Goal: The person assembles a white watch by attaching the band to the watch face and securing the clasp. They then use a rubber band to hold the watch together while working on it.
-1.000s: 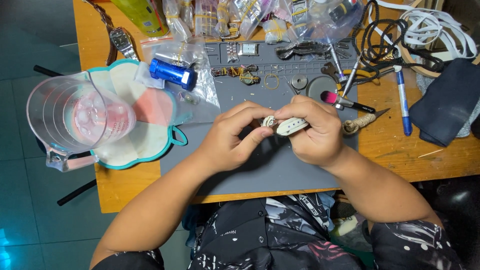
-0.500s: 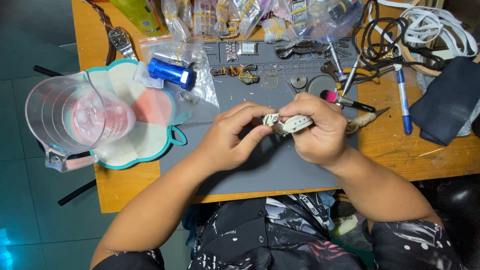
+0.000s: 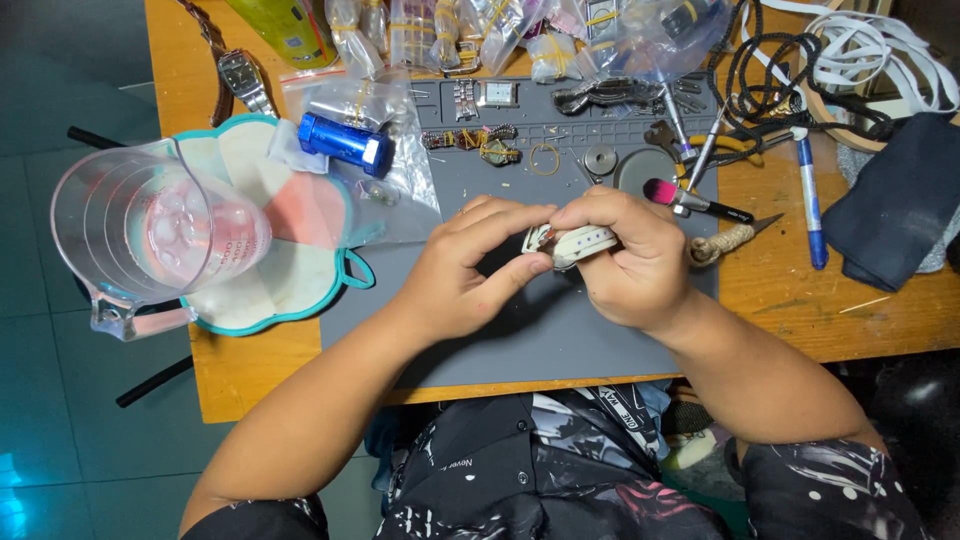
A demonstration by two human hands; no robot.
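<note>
Both hands meeting over centre of grey work mat (image 3: 520,340), raised just above it, likely for close sight and steady grip. Right hand (image 3: 630,265) curling around white watch strap (image 3: 580,243), gripping it firmly. Left hand (image 3: 465,270) pinching strap's near end (image 3: 537,240) with thumb and forefinger; exact part worked on hidden by fingers.

Count: one blue cylinder (image 3: 345,143) lying on clear bag; one clear measuring jug (image 3: 150,235) sitting on petal-shaped coaster mat (image 3: 300,285), left of hands; one wristwatch (image 3: 243,80) at far left; one blue pen (image 3: 808,200); one pink-tipped brush (image 3: 690,200) just beside right hand.
</note>
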